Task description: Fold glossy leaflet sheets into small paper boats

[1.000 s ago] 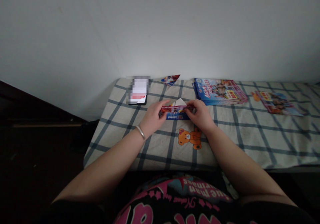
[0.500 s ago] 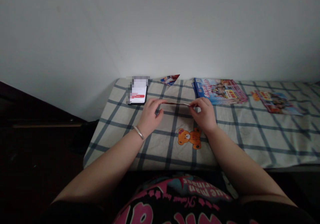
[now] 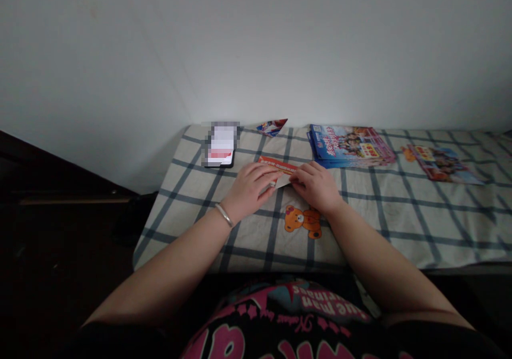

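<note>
Between my two hands is a small folded paper leaflet [image 3: 281, 165], red with pale lettering along its far side and a whitish part nearer me. My left hand [image 3: 253, 187] lies over its left part, fingers together on top and thumb at the near edge. At the right end, my right hand [image 3: 317, 185] has its fingers curled and pinched on the paper. The fingers cover both ends of the leaflet. It is low over the checked cloth, just beyond a printed orange bear [image 3: 303, 222].
A phone [image 3: 222, 144] with a lit screen lies at the back left. Beside it, by the wall, is a folded paper piece [image 3: 272, 127]. A stack of leaflets [image 3: 352, 146] sits back right, and another leaflet [image 3: 448, 164] lies farther right. The checked cloth [image 3: 248, 252] ends at the front edge.
The leaflet was held edge-on and level between my fingertips; now it is tilted down with its red face showing. My hands have come closer together and my left fingers lie over it.
</note>
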Tool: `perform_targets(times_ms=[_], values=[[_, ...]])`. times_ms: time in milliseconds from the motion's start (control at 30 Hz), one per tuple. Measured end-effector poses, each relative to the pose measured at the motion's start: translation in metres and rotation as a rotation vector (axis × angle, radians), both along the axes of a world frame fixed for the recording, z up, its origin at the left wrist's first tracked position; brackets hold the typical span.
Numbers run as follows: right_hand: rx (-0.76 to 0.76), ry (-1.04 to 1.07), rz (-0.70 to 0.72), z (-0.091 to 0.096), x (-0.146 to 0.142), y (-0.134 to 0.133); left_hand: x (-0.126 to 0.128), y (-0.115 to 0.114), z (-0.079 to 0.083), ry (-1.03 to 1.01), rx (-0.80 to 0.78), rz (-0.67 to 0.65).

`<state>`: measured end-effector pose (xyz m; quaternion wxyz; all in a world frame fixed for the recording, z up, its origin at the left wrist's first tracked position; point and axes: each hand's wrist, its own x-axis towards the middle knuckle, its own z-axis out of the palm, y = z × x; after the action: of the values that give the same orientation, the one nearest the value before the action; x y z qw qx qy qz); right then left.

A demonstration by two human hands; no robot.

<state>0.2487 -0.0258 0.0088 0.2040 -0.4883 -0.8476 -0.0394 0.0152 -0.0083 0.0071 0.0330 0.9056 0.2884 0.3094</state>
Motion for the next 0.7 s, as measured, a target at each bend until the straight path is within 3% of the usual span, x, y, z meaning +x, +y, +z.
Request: perform_targets(times_ms=[200, 367, 700], values=[[-0.074, -0.017, 0.031, 0.0, 0.0, 0.001, 0.003, -0.002, -0.004, 0.202, -0.051, -0.044], [-0.137, 0.041, 0.124, 0.002, 0.006, 0.002, 0.005, -0.004, -0.004, 0.248, -0.044, -0.011], [-0.191, 0.127, 0.118, 0.003, 0.016, 0.003, 0.005, -0.008, -0.003, 0.283, 0.002, -0.007]])
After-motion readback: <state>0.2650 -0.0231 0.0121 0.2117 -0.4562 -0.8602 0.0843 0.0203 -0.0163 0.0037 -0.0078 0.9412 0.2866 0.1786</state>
